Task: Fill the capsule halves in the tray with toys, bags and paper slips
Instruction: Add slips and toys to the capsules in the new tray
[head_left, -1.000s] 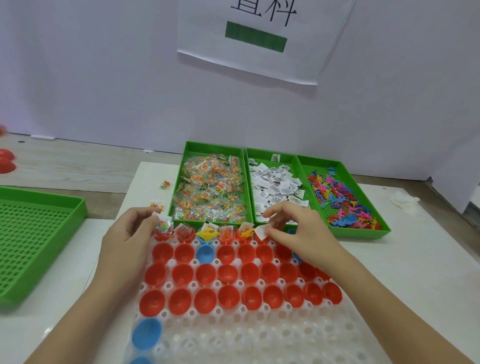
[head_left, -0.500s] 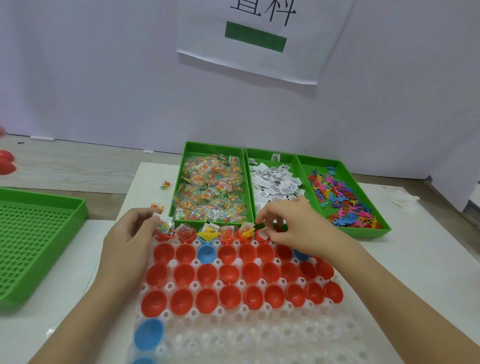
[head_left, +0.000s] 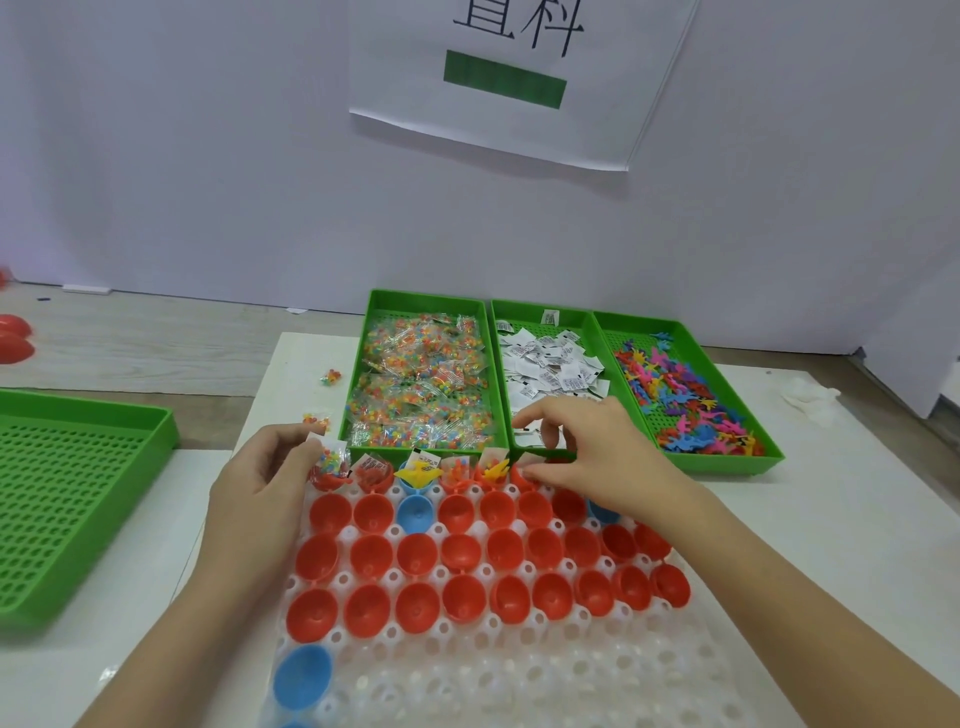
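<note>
A clear plastic capsule tray (head_left: 519, 670) lies in front of me, filled with red capsule halves (head_left: 462, 553) and a few blue ones (head_left: 414, 512). The far row holds toys, bead bags and slips. My left hand (head_left: 260, 483) pinches a small bead bag (head_left: 332, 457) over the far-left red half. My right hand (head_left: 597, 457) is curled at the far row's right end, fingertips on a red half by the slip bin's front edge; what it holds is hidden.
Three green bins stand behind the tray: bead bags (head_left: 421, 384), paper slips (head_left: 550, 364), coloured plastic toys (head_left: 685, 395). A larger perforated green tray (head_left: 67, 478) sits to the left. Two loose bead bags (head_left: 318, 418) lie on the white board. A white wall with a sign rises behind.
My right hand has moved slightly forward and right along the far row, and the white slip seen at its fingertips earlier no longer shows. The left hand has barely moved.
</note>
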